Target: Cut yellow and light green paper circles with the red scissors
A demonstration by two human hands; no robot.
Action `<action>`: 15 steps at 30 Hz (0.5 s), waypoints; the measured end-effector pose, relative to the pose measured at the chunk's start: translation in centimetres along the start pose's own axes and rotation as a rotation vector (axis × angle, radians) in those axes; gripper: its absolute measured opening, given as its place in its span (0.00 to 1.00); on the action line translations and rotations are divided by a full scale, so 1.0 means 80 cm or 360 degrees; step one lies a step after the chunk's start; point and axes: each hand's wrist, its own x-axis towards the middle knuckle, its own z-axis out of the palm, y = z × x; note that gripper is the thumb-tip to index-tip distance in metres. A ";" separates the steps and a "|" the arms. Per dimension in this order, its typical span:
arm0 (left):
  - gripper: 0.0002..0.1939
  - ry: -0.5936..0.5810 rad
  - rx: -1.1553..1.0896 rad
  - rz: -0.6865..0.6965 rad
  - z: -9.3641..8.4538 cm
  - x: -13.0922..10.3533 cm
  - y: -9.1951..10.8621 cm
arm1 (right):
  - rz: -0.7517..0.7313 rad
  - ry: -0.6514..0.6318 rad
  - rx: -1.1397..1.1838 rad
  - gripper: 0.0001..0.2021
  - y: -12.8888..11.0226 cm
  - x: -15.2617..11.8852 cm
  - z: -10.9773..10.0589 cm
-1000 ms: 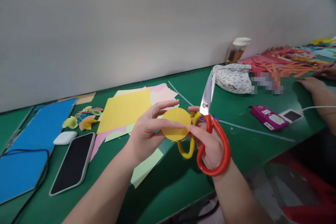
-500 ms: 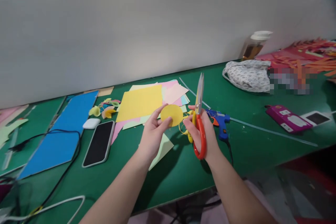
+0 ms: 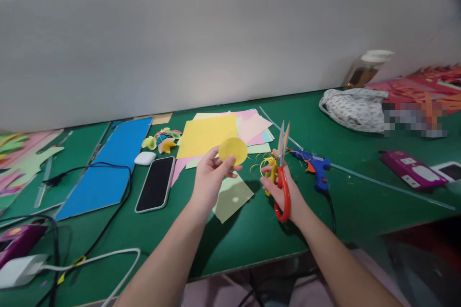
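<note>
Between thumb and fingers, my left hand [image 3: 212, 172] pinches a yellow paper circle [image 3: 234, 150] above the table. My right hand [image 3: 284, 192] has its fingers in the red and yellow handles of a pair of scissors [image 3: 283, 168]. The blades point up and away, slightly parted, apart from the circle. Thin yellow paper trimmings [image 3: 264, 165] lie by the scissors, partly hidden by my right hand. Beneath my left hand is a pale green sheet [image 3: 233, 196]. A yellow sheet [image 3: 207, 133] tops the pile of coloured paper behind.
Left are a phone [image 3: 155, 184], white earbud case [image 3: 145, 158], paper flowers [image 3: 163, 141], blue board [image 3: 108, 168] and cables. On the right lie a blue glue gun [image 3: 317, 169], glue stick [image 3: 392, 187], purple device [image 3: 412, 169], cloth pouch [image 3: 355, 109] and bottle [image 3: 369, 68]. A white partition [image 3: 216, 48] stands behind.
The view has shifted left, so the table things appear further right. The scissors have moved slightly away from the circle and their blades are more parted. Both hands keep their holds.
</note>
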 end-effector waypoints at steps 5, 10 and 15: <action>0.20 -0.0008 0.0061 0.0017 0.001 -0.001 -0.008 | 0.0071 -0.0029 -0.0004 0.19 0.013 -0.004 -0.003; 0.23 -0.0004 0.0149 0.0034 -0.001 -0.004 -0.011 | 0.0100 -0.0085 -0.0040 0.17 0.019 -0.005 -0.005; 0.22 -0.0026 0.0226 -0.0010 0.000 -0.006 -0.010 | 0.0108 -0.0017 -0.0064 0.18 0.019 -0.002 -0.009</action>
